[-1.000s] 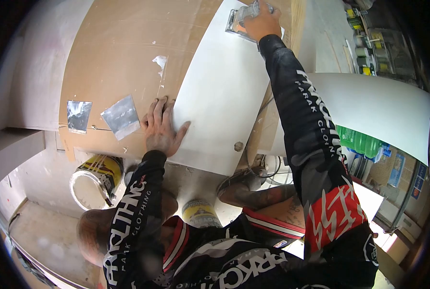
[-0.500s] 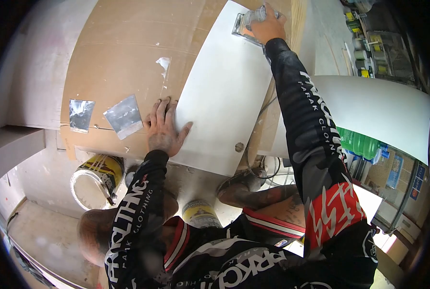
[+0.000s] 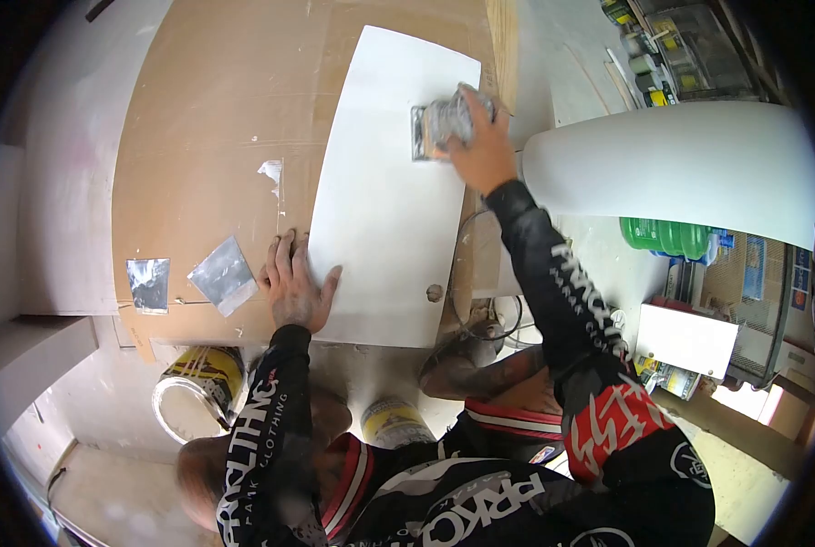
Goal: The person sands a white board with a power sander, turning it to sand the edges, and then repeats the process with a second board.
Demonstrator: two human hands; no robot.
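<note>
Now, workbench [image 3: 207, 109]: it is carrying the panel flat for you.
White panel [image 3: 380, 210]: lying near the bench's right edge — your left hand [image 3: 290, 287] is pressing it, fingers spread, bracing it.
Sander [image 3: 439, 126]: your right hand [image 3: 480, 150] is clamping it — pad down on the panel.
</note>
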